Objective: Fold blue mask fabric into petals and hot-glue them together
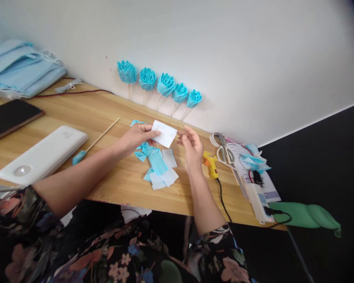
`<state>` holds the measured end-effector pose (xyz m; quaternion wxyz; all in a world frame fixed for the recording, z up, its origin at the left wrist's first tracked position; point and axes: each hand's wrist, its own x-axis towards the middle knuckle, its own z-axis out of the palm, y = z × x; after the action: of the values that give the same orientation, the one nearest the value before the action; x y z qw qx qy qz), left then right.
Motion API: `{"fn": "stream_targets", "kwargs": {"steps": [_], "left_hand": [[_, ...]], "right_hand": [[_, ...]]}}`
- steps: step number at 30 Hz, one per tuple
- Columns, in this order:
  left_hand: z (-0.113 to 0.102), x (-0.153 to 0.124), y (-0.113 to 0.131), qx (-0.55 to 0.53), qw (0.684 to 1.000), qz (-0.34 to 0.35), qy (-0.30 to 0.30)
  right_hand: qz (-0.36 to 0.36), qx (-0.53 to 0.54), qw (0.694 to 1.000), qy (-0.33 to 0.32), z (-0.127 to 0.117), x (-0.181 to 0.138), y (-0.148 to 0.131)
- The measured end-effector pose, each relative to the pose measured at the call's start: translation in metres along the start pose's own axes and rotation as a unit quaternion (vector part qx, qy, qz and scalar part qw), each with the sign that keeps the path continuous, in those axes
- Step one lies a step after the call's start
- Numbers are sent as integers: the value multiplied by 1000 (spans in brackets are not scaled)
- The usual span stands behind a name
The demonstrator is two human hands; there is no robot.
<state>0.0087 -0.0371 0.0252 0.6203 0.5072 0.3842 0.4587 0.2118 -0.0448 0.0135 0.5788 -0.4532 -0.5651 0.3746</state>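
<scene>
My left hand pinches a small white rectangular piece of cloth between thumb and fingers, holding it above the table. At the right edge of that piece is my right hand, its fingers loosely curved and apart, with nothing seen in them. Below both hands lies a loose pile of cut blue and white cloth pieces. To the left rests a wooden stick with a small blue bud at its end. Several blue cloth flowers on sticks lean against the wall behind.
A yellow glue gun lies right of my right hand, its cord running forward. Beyond it are scissors and a white power strip. On the left are a white power bank, a phone and stacked blue face masks.
</scene>
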Motion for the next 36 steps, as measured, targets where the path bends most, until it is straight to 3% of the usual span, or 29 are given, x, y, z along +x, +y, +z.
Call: {"fn": "stream_targets", "kwargs": {"steps": [4,12,17,36], "left_hand": [[0,2,-2,-58,998,-6,32],[2,0,1,-54,998,7,30],[5,-1,-1,-31,999,9,13],[5,2,-8,-25,999,33,-23]], "right_hand": [[-19,-24,999,-30,0,-3,-3],[-83,-103,984,-122,3,-8,0],[-88,-132,982,-99,3,-8,1],[-2,-69,997,-35,11,-8,-2]]}}
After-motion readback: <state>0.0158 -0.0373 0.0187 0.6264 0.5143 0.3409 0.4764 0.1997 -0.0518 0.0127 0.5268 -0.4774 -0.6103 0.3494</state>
